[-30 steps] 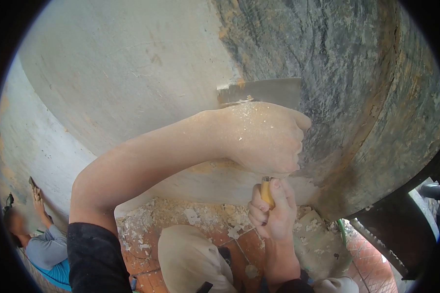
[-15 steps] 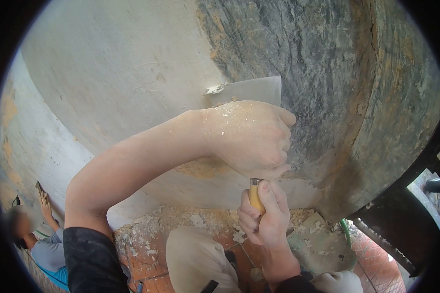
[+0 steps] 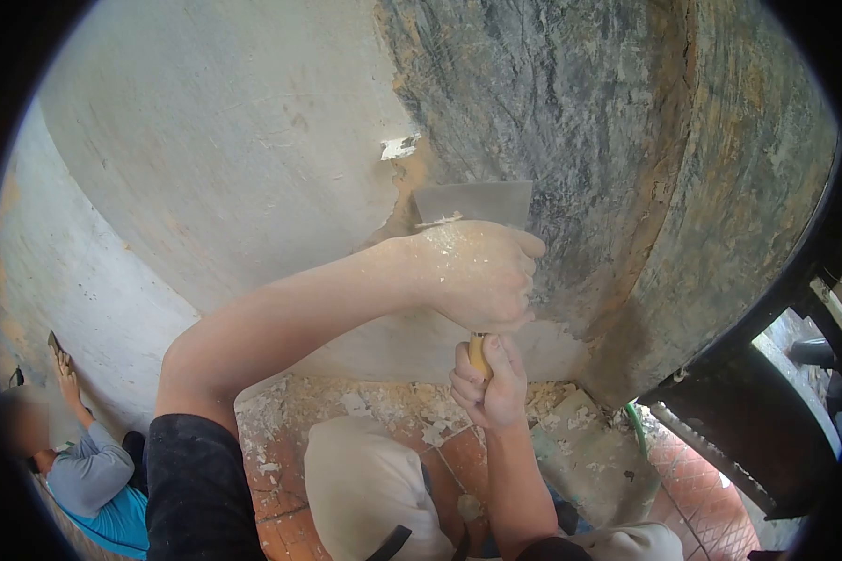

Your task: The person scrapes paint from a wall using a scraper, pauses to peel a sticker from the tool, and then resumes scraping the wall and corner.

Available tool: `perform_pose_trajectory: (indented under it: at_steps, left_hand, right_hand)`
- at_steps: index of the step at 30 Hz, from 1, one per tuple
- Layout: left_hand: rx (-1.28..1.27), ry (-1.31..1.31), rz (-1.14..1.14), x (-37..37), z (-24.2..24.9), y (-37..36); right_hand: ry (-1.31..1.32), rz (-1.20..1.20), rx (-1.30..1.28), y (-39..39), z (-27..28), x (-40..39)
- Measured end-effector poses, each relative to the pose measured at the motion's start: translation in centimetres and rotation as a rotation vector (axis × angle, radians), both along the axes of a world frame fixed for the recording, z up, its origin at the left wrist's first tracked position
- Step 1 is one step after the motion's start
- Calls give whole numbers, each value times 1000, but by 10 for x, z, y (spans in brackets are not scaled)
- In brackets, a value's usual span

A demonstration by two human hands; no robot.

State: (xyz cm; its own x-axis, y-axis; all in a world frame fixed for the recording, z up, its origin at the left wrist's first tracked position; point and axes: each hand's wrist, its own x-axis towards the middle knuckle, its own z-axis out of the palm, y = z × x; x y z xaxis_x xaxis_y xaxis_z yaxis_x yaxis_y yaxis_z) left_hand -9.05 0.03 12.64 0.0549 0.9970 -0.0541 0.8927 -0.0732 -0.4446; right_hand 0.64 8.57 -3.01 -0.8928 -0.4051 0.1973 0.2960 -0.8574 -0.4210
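Dusted with white flecks, my left hand (image 3: 472,274) is wrapped round the upper part of a wide metal scraper (image 3: 477,203), whose blade lies against the wall (image 3: 253,140). Below it, my right hand (image 3: 492,381) grips the scraper's yellow handle (image 3: 478,355). The blade is at the border between the pale coating on the left and the bare dark grey surface on the right. A loose white flake (image 3: 400,148) clings to the coating's edge above the blade.
Paint chips litter the tiled floor (image 3: 285,514) below. At the lower left another person (image 3: 103,486) has a hand on the wall beside a small tool (image 3: 54,342). A dark metal frame (image 3: 748,430) and a green hose (image 3: 637,426) are at the right.
The scraper and both my hands have shifted slightly left, and the blade sits lower on the wall. More coating has come off at the border, and the view has moved a little.
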Motion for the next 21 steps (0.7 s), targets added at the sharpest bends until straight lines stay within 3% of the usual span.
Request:
perform_pose_trajectory:
  at_steps: [8, 13, 17, 21]
  left_hand:
    - [-90, -40, 35, 1, -43, 0]
    - [-11, -29, 1, -7, -18, -1]
    - [59, 100, -29, -8, 25, -6]
    - [69, -3, -15, -6, 28, -8]
  right_hand:
    - [-22, 10, -17, 3, -44, 3]
    - [29, -87, 156, 13, -5, -3]
    - [133, -76, 123, 10, 33, -10]
    - [45, -54, 75, 2, 37, -5]
